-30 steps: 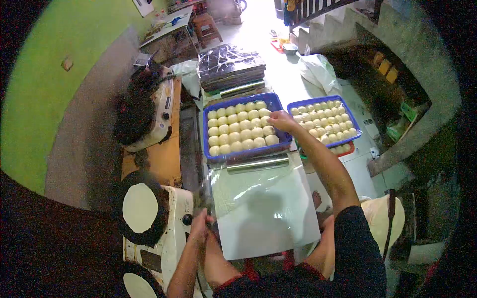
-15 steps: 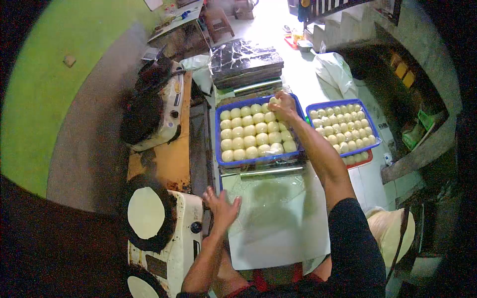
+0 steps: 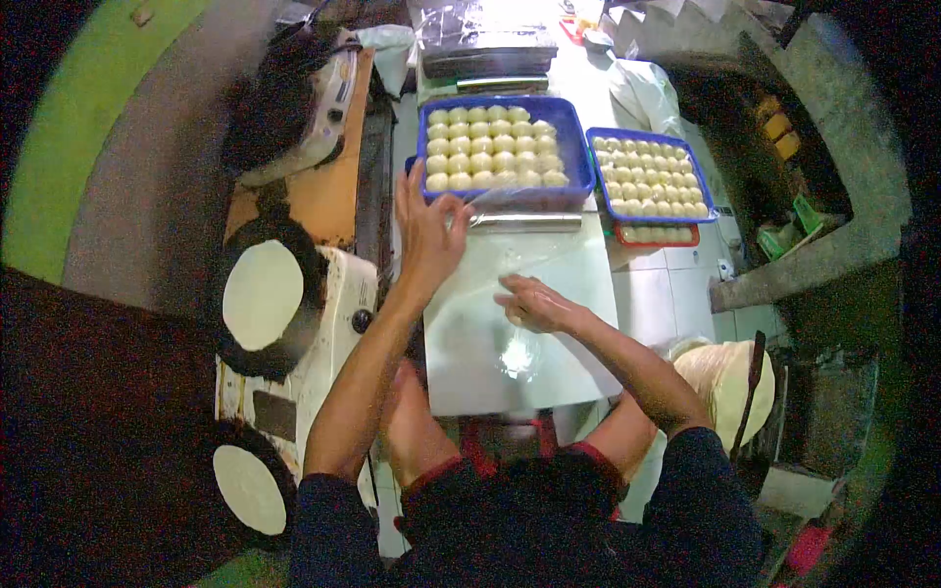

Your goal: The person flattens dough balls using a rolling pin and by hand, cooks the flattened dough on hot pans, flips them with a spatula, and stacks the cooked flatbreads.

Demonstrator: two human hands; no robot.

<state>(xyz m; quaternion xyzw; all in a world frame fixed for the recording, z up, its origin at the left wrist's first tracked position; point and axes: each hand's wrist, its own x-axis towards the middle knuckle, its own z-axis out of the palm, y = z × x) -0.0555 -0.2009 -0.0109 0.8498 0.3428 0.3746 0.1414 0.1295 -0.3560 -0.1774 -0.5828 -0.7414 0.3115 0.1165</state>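
Clear plastic film lies partly over a blue tray (image 3: pixel 584 176) with rows of pale dough balls (image 3: pixel 480 145). At the tray's near left corner, my left hand (image 3: pixel 431 230) has its index finger raised and its thumb and another finger close together at the film's edge; what they hold is too small to make out. My right hand (image 3: pixel 534 302) is over the white board (image 3: pixel 510 377), its fingers curled, and whether a dough ball is under them is hidden. A metal bar (image 3: pixel 524 222) lies between tray and board.
On the left, flat dough rounds (image 3: pixel 263 294) lie on dark griddles above a white stove (image 3: pixel 343 294). A second blue tray (image 3: pixel 657 218) of dough balls sits at the right, over a red tray (image 3: pixel 659 237). A stack of flat rounds (image 3: pixel 730 387) stands at lower right.
My right hand has come back from the tray to above the board. My left hand has moved forward to the tray's near left corner. The view has tilted down.
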